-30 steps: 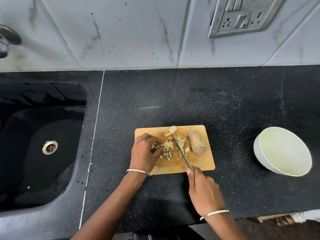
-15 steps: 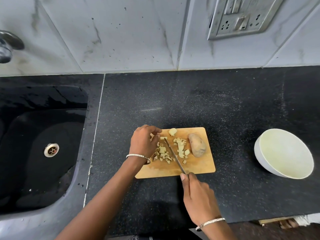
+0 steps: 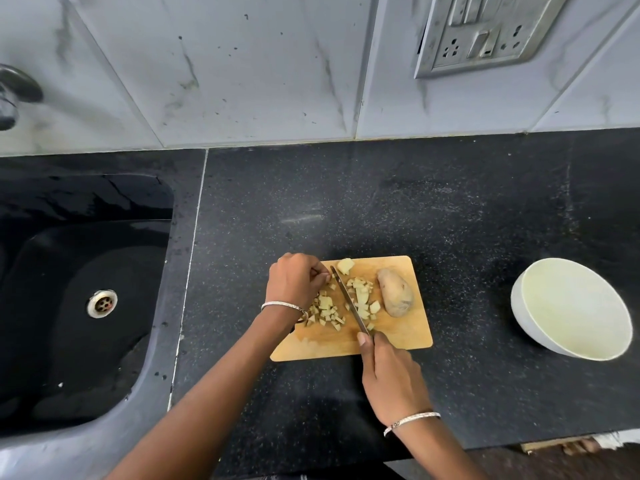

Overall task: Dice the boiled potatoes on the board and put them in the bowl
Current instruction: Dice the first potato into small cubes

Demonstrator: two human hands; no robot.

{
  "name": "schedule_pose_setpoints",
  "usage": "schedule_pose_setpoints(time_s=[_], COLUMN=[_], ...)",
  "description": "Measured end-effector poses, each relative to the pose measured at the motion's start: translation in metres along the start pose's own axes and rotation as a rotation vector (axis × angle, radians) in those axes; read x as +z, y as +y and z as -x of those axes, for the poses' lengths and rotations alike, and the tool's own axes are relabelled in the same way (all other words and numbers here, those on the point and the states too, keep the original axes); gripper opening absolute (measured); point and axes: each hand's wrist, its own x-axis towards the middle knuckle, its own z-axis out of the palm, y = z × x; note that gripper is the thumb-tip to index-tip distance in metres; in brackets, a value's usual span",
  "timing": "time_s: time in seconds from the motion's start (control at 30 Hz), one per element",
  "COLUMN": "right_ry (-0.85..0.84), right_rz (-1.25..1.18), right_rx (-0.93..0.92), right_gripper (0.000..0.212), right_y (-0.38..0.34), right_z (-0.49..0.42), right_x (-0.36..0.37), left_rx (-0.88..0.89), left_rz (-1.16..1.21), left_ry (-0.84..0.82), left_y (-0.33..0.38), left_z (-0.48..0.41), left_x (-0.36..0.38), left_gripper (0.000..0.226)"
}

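A wooden cutting board (image 3: 408,337) lies on the black counter. Several pale potato dice (image 3: 325,308) are scattered over its middle, and one larger chunk (image 3: 345,265) sits at its far edge. A whole unpeeled potato (image 3: 395,296) rests on the board's right side. My right hand (image 3: 391,379) grips a knife (image 3: 348,299); the blade lies diagonally among the dice, tip toward the far left. My left hand (image 3: 294,282) is at the board's far left corner, fingers curled next to the blade tip; whether they pinch a piece is hidden. The white bowl (image 3: 571,308) stands empty to the right.
A black sink (image 3: 79,299) with a metal drain lies left of the counter, a tap (image 3: 14,95) above it. A tiled wall with a socket plate (image 3: 485,32) rises behind. The counter's front edge (image 3: 519,441) runs just below my right wrist.
My left hand has slid from the dice to the board's far left corner. The knife has shifted left and turned, its tip now beside my left fingers.
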Motion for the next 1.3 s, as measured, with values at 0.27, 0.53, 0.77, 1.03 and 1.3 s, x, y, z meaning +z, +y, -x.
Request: schedule_pose_setpoints(time_s=[0.27,0.53,0.77,1.03,1.3], right_ry=[-0.026,-0.046,-0.003,-0.022,-0.034], right_rz=[0.042,0.125,0.111,0.108,0.079], right_rx=[0.017,0.044,-0.01,0.004,0.012], right_gripper=[0.04,0.044,0.044,0.041,0.043], right_y=[-0.007,-0.005,-0.01,-0.023,-0.03], right_z=[-0.003,0.008,-0.001,-0.004,-0.011], right_x=[-0.003,-0.011,-0.017,-0.015,-0.004], left_rx=[-0.018,-0.049,-0.089,-0.103,-0.091], left_rz=[0.02,0.152,0.188,0.094,0.063], left_ry=[0.025,0.069,0.059,0.07,0.074], left_y=[0.002,0.004,-0.002,0.001,0.0], left_z=[0.003,0.009,0.013,0.014,0.014], left_x=[0.002,0.0,-0.002,-0.002,-0.003], left_gripper=[0.004,0.003,0.012,0.006,0.003])
